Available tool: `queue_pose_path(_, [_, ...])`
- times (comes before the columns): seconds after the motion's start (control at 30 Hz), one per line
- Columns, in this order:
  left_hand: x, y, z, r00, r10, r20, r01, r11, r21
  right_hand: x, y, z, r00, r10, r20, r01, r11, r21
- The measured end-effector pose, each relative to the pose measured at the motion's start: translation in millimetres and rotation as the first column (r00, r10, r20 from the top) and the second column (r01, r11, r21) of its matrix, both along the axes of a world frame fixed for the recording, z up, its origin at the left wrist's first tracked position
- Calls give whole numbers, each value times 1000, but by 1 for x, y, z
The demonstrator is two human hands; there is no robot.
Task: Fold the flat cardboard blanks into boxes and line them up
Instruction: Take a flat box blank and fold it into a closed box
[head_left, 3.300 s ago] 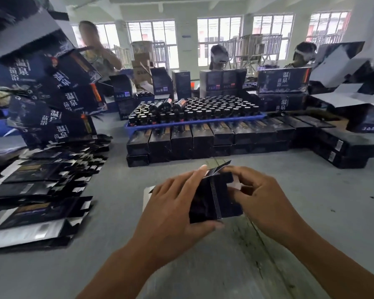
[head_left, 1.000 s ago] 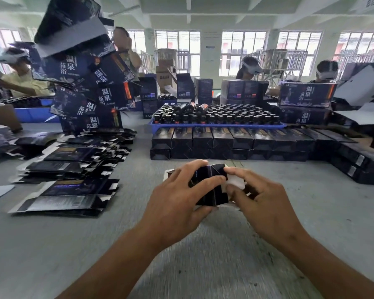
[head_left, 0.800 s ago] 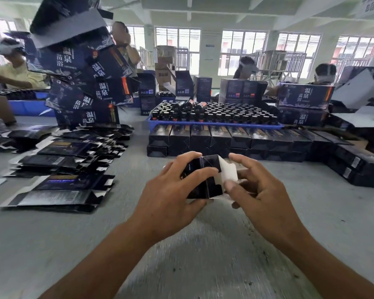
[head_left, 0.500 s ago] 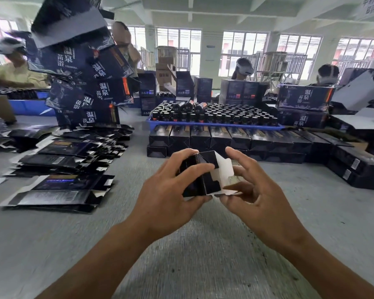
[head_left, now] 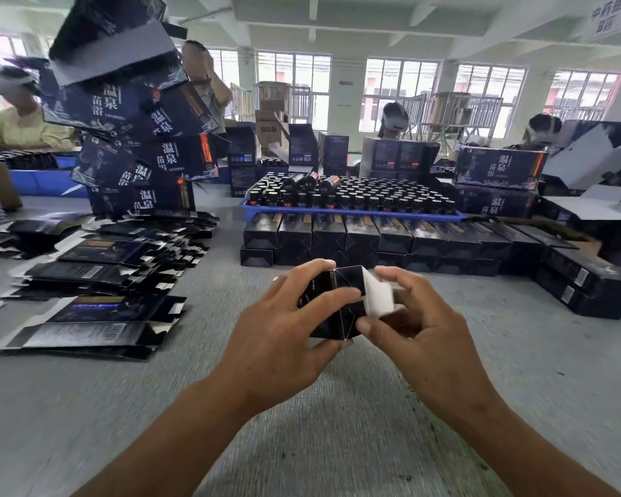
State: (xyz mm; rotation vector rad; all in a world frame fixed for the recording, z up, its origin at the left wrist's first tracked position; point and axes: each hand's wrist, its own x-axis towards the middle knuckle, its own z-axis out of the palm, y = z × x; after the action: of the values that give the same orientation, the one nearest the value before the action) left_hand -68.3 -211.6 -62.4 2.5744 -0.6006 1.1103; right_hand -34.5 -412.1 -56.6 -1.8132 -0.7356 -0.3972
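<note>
I hold a small dark cardboard box (head_left: 341, 306) end-on above the grey table. My left hand (head_left: 284, 328) wraps its left side, thumb across the near end. My right hand (head_left: 420, 328) grips the right side, thumb pressing the lower corner, beside an open white end flap (head_left: 379, 297). Folded dark boxes (head_left: 373, 238) stand lined up in two layers behind my hands. Flat dark blanks (head_left: 97, 281) lie in fanned stacks at the left.
A blue tray (head_left: 352, 212) full of small dark bottles sits behind the box row. Large printed cartons (head_left: 140, 138) tower at the back left, more (head_left: 499, 174) at the right. Several people work around the far sides. Grey table (head_left: 87, 407) stretches in front.
The box was raised and turned end-on toward me. Its white end flap has swung open to the right, and my right thumb has moved to the lower corner.
</note>
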Motion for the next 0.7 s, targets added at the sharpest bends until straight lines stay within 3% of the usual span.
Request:
queue_pose_path(0.2, [1, -2, -2, 998, 47, 30, -49, 996, 68, 1, 1, -3, 1000, -29, 3, 29, 1000, -2])
queue_pose_path(0.4, [0, -4, -4, 999, 44, 5, -44, 997, -63, -1, 2, -2, 997, -18, 69, 24, 996, -87])
queue_pose_path(0.7, [-1, -16, -5, 997, 73, -9, -74, 993, -89, 7, -1, -3, 992, -29, -123, 33, 999, 30])
